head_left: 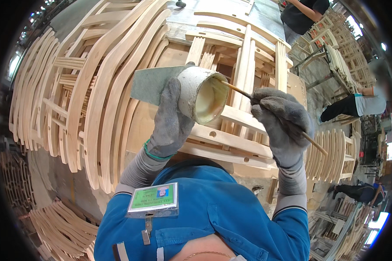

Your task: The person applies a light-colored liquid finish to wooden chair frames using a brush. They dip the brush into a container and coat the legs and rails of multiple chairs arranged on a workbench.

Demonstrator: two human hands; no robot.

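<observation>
My left hand (172, 119), in a grey glove, is closed round a white, crusted cup (188, 93) tilted with its mouth to the right. Pale, creamy stuff (211, 102) coats the cup's inside. A flat grey-green piece (152, 82) juts out to the left behind this hand; whether I hold it too, I cannot tell. My right hand (283, 122), also gloved, grips a thin wooden stick (315, 143). The stick's far end reaches into the cup's mouth; its tip is hard to make out. Beneath both hands lie pale wooden frame parts (231, 139) with round holes.
Many curved wooden chair frames (96, 87) stand stacked at my left. More slatted frames (331, 152) stand at the right, and curved pieces (65, 226) lie at lower left. One person (302, 15) is at the top right; others (357, 106) are farther right.
</observation>
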